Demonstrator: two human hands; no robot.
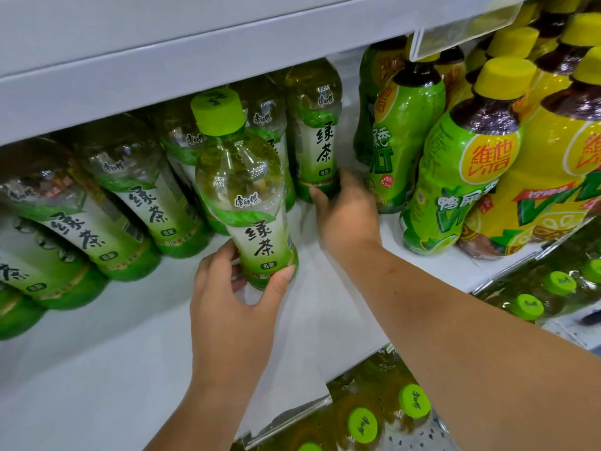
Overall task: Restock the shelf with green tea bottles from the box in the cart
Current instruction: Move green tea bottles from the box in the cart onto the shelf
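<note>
On the white shelf (309, 320), a green-capped clear plastic bottle (242, 190) was gripped upright by the left hand (227, 307), near-left of the right hand (344, 216)'s gripped twin (317, 141)

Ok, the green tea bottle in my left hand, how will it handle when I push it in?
Probably heavy for its size: the green tea bottle looks full. It is likely to tip, being tall on a narrow base, and the left hand grips only its bottom.
</note>
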